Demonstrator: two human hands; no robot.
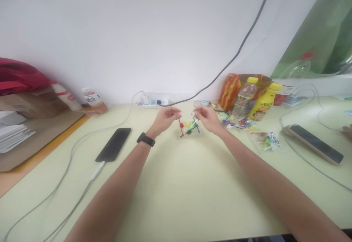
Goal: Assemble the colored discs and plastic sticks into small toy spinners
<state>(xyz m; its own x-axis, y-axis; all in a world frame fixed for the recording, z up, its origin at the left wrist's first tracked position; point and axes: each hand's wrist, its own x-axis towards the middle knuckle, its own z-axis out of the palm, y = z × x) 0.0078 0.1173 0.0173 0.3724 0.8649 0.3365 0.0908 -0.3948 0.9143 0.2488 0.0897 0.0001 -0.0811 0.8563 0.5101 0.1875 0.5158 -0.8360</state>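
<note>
A small plastic rod-and-connector model in red, yellow, green, blue and black stands just above or on the table, between my two hands. My left hand, with a black watch on its wrist, pinches the top of the model's red rod. On the other side, my right hand is closed at the top of the blue and green end, with thumb and forefinger together. The fingers partly hide the pieces they grip, and the model's small joints are blurred.
Loose coloured pieces and a small clear bag of parts lie to the right. Behind them stand bottles. Phones lie left and right, with cables. A power strip sits by the wall; cardboard lies far left.
</note>
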